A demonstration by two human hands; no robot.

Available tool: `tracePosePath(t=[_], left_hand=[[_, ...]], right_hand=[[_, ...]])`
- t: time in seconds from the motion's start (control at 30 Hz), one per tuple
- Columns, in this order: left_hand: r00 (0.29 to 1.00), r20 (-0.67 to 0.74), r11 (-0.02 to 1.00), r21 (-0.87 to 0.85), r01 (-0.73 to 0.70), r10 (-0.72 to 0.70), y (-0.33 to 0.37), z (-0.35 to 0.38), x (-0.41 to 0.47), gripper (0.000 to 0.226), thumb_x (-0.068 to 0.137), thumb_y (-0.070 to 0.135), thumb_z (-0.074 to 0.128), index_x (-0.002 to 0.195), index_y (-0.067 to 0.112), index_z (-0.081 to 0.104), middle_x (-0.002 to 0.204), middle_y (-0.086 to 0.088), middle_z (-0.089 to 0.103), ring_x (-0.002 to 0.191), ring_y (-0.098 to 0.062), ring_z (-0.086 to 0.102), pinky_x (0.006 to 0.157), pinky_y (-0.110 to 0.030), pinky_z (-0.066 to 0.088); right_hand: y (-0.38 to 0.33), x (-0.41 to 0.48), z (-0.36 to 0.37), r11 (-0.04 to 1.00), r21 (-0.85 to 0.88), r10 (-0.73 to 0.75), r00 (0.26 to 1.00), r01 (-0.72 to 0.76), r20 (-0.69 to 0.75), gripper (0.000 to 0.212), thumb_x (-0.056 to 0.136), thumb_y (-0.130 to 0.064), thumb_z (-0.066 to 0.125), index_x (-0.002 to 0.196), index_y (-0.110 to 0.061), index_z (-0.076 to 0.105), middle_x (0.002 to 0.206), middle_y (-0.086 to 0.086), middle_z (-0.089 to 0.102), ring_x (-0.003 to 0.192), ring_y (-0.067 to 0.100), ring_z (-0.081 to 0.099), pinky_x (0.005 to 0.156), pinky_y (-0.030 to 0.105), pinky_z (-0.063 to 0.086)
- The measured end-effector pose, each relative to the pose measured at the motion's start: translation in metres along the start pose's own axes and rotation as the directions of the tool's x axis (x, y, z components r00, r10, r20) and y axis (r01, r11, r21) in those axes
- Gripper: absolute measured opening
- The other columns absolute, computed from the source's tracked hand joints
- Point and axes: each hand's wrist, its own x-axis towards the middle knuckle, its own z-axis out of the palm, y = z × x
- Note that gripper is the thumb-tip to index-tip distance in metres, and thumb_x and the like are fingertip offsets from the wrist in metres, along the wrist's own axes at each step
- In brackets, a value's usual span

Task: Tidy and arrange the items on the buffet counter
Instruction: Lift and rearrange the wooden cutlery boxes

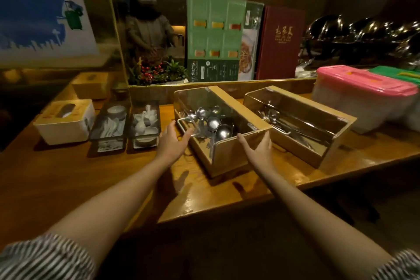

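Observation:
A wooden cutlery box (229,154) with a clear lid stands askew on the wooden counter (68,179), holding metal spoons (213,124) and forks. My left hand (173,140) is open at the box's near left corner, by its metal handle. My right hand (259,146) is open at the box's near right corner, fingers spread beside the wood. Neither hand grips anything. A second wooden box (302,125) with more cutlery lies to the right, also at an angle.
Left of the boxes sit two dark trays of white ceramic spoons and dishes (145,124) (110,126) and a white tissue box (64,121). A pink-lidded tub (361,95) stands at the right. Menus (218,36) lean behind a glass partition.

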Motion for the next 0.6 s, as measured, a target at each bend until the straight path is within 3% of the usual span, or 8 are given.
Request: tracePosePath(t=[0.13, 0.27, 0.43, 0.6], left_hand=[[0.998, 0.066, 0.999, 0.036, -0.011, 0.009, 0.009, -0.001, 0.05, 0.081, 0.092, 0.061, 0.048, 0.152, 0.012, 0.023, 0.156, -0.012, 0.03, 0.141, -0.031, 0.032, 0.111, -0.048, 0.035], [0.997, 0.081, 1.0, 0.029, -0.001, -0.002, 0.01, 0.007, 0.091, 0.079, 0.094, 0.056, 0.05, 0.152, 0.011, 0.023, 0.157, -0.013, 0.029, 0.143, -0.031, 0.03, 0.111, -0.048, 0.035], [0.996, 0.082, 0.999, -0.028, 0.023, -0.02, 0.005, 0.014, 0.144, 0.08, 0.094, 0.051, 0.053, 0.153, 0.009, 0.02, 0.158, -0.015, 0.024, 0.144, -0.031, 0.027, 0.112, -0.046, 0.031], [0.993, 0.11, 0.994, -0.095, 0.058, -0.047, -0.007, 0.013, 0.2, 0.085, 0.091, 0.052, 0.057, 0.154, 0.011, 0.018, 0.158, -0.015, 0.023, 0.143, -0.033, 0.028, 0.111, -0.048, 0.032]], right_hand=[[-0.008, 0.008, 0.021, 0.993, 0.108, 0.045, 0.999, -0.045, 0.007, 0.125, 0.072, -0.079, 0.05, 0.152, -0.015, -0.021, 0.163, 0.007, -0.019, 0.15, 0.028, -0.013, 0.12, 0.048, 0.002], [-0.005, 0.015, 0.035, 0.971, 0.235, 0.055, 0.995, -0.035, -0.078, 0.109, 0.085, -0.064, 0.052, 0.152, -0.017, -0.021, 0.163, 0.003, -0.02, 0.15, 0.024, -0.014, 0.119, 0.04, 0.002], [-0.003, 0.026, 0.05, 0.934, 0.357, 0.089, 0.971, -0.005, -0.221, 0.119, 0.07, -0.083, 0.043, 0.154, -0.023, -0.016, 0.164, -0.002, -0.015, 0.151, 0.021, -0.011, 0.123, 0.049, 0.003], [0.004, 0.043, 0.056, 0.891, 0.454, 0.163, 0.932, 0.003, -0.325, 0.127, 0.056, -0.098, 0.032, 0.155, -0.031, -0.01, 0.165, -0.002, -0.006, 0.151, 0.023, -0.003, 0.121, 0.05, 0.004]])
